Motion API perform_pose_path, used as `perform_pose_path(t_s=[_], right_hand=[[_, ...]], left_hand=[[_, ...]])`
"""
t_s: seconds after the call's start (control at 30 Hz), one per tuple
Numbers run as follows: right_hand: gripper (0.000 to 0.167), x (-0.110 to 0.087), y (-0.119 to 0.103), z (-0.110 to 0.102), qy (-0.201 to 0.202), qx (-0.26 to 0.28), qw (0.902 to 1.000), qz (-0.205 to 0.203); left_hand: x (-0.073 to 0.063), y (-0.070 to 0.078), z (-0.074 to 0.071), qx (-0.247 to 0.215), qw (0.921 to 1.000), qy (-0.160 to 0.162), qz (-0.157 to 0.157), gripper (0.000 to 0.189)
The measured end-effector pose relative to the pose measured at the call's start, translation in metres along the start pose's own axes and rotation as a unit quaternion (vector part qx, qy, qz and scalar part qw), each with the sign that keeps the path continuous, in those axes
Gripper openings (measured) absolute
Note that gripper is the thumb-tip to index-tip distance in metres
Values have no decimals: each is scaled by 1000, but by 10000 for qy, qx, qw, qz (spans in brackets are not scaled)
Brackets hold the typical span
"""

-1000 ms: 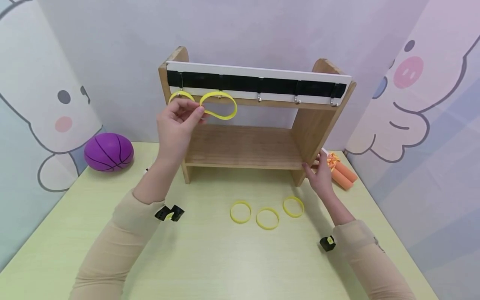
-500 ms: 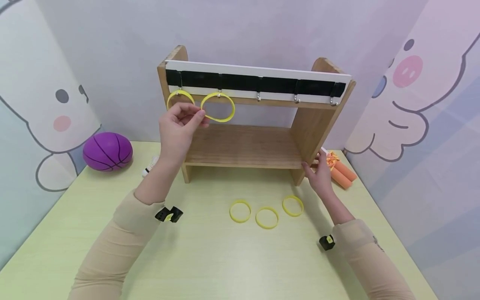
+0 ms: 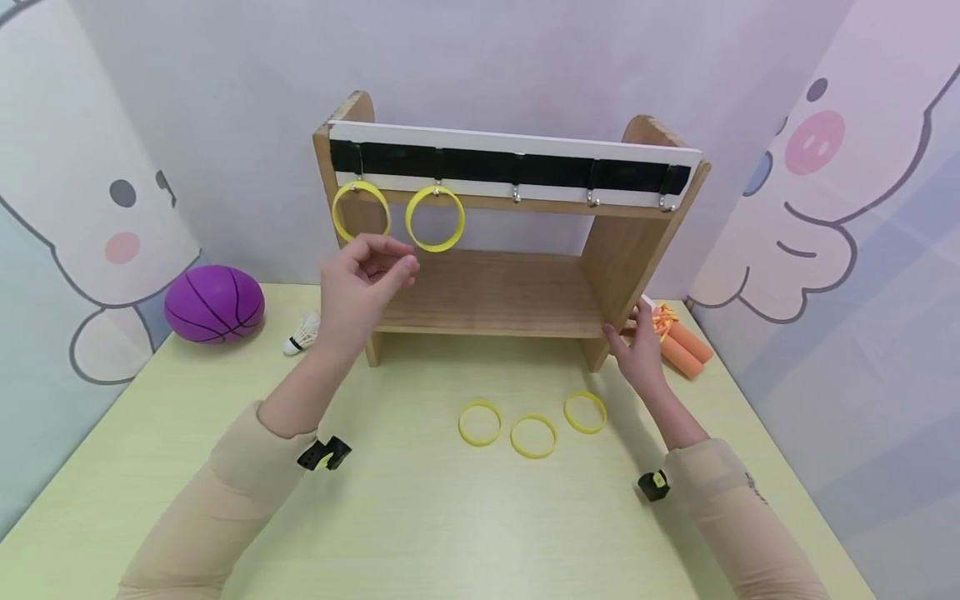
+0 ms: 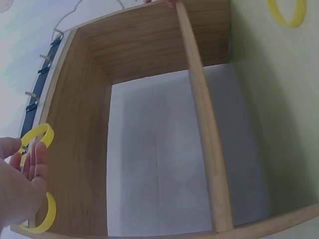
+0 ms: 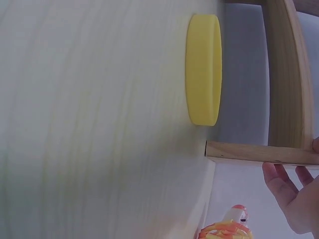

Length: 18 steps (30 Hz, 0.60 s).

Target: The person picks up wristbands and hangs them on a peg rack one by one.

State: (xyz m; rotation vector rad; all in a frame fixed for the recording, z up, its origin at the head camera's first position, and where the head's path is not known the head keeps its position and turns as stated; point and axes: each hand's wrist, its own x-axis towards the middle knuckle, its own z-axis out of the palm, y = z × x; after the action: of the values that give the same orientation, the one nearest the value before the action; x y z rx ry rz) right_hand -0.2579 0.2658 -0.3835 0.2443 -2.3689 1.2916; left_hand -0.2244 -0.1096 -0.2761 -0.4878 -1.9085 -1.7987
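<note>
A wooden shelf (image 3: 487, 292) stands on the table, with a black strip of hooks (image 3: 480, 167) along its white top board. One yellow wristband (image 3: 336, 218) hangs from the leftmost hook, and a second wristband (image 3: 437, 247) hangs from the hook beside it. Just below these two, my left hand (image 3: 356, 279) holds nothing, its fingers loosely bent and thumb near the index finger. My right hand (image 3: 641, 350) grips the shelf's right side panel low down; in the right wrist view, fingers of the right hand (image 5: 299, 199) lie against the panel's outer face.
Three more yellow wristbands lie on the table (image 3: 450, 525) in front of the shelf. To the left are a purple ball (image 3: 215, 304) and a shuttlecock (image 3: 302, 333). Orange foam-like handles (image 3: 684, 350) with cord lie right of the shelf, near my right hand.
My left hand has let go of the second wristband and moved down from it. That wristband, pulled out of shape before, now hangs round on its hook. The right hand stays put.
</note>
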Motion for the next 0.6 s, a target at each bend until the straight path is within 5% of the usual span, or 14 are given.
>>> perform_pose_path(t_s=[0.3,0.6], right_hand=[[60,1,0,0,-14,16,10000,3],[60,0,1,0,-23,120,9999,40]], left_hand=[[-22,-25,5,983,9926,-686,-185,21],[-47,-58,12,1528,9752,-1539,-448,19]])
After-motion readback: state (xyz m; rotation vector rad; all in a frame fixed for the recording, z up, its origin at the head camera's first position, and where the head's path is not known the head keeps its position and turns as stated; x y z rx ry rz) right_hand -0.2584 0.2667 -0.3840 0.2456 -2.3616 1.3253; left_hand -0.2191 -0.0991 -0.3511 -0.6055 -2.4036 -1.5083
